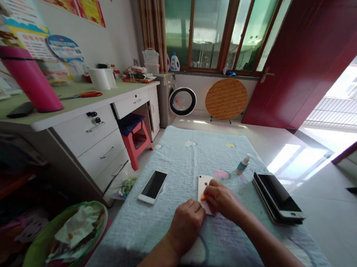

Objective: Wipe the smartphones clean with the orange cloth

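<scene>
A pale pink phone [205,181] lies face down on a light blue quilted cloth [180,150], the apple mark on its back showing. My right hand [219,197] is over the phone, fingers pinched on a small orange piece [203,196] against its back; most of that piece is hidden by the fingers. At the phone's lower left edge, my left hand [188,221] is closed with the fingertips gripping the edge. To the left rests a white phone [153,187] with its dark screen up. A small spray bottle [243,164] stands to the upper right.
A stack of phones and tablets [279,197] sits at the cloth's right edge. On the floor at left is a green waste basket [102,218]. Beyond are a desk [83,105], a red stool [136,140], a washing machine [165,96] and a round wooden tabletop [226,98].
</scene>
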Demonstrator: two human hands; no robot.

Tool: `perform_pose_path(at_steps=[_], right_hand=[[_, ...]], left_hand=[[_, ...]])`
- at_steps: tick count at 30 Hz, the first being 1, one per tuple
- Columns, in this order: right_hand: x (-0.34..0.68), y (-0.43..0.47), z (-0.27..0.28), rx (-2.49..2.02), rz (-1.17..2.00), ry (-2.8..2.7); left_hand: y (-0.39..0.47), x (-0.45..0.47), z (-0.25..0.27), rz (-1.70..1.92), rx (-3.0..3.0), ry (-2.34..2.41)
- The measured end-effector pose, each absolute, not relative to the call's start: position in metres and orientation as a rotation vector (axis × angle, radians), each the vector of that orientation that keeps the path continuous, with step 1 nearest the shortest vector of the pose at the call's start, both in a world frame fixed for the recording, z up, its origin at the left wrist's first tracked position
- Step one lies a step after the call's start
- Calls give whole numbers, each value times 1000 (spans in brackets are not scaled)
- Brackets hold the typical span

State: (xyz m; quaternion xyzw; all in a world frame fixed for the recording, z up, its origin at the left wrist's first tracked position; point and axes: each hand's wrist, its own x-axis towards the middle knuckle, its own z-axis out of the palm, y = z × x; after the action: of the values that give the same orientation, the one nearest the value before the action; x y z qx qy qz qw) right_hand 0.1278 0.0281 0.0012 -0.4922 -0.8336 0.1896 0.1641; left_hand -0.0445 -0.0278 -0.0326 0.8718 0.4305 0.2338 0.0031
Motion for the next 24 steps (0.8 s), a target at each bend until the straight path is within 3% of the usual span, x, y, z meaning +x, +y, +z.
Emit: perform_pose_path(at_steps=[8,24], right_hand=[[117,81,0,-1712,284,-2278],[135,-3,1,-1345,691,-2304]], left_hand=[[-25,-47,-32,778,2716,1307],[-26,-48,-27,846,2644,1298]])
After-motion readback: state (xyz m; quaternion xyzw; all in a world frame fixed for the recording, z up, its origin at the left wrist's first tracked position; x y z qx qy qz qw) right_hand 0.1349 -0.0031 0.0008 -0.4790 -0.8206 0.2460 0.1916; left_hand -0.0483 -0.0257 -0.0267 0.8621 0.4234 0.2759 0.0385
